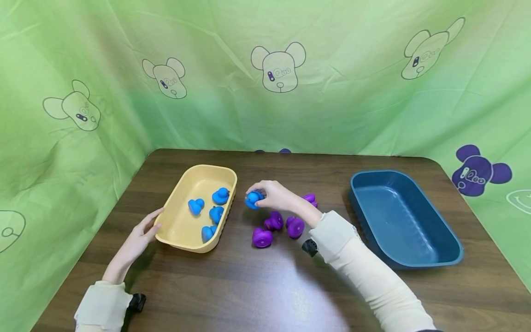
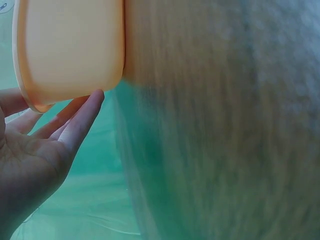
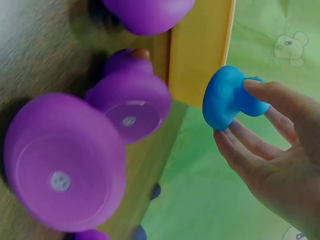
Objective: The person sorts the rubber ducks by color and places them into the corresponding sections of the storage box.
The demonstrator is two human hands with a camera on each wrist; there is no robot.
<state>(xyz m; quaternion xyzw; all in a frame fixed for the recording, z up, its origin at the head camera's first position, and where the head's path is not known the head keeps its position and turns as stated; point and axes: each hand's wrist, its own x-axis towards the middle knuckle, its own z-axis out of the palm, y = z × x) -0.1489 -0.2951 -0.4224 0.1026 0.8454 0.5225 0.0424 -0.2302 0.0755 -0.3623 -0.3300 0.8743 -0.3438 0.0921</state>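
in the head view the right hand (image 1: 275,196) pinches a blue duck (image 1: 252,200) just right of the yellow bin (image 1: 176,222); the right wrist view adds the grip, with the thumb on the duck's head and a fingertip at its base. the left hand (image 1: 141,235) is at the bin's left near corner, and the left wrist view shows its fingers fairly straight and spread, touching the bin's outside, a contact the head view half hides. only the head view shows the four blue ducks (image 1: 196,206) lying in the yellow bin, and the blue bin (image 1: 396,219) on the right of the tabletop (image 1: 232,286). near and right of the held duck are four purple ducks (image 1: 262,238), the far right one partly behind the right arm; the right wrist view shows two undersides, each with a small pale disc, and one orange beak.
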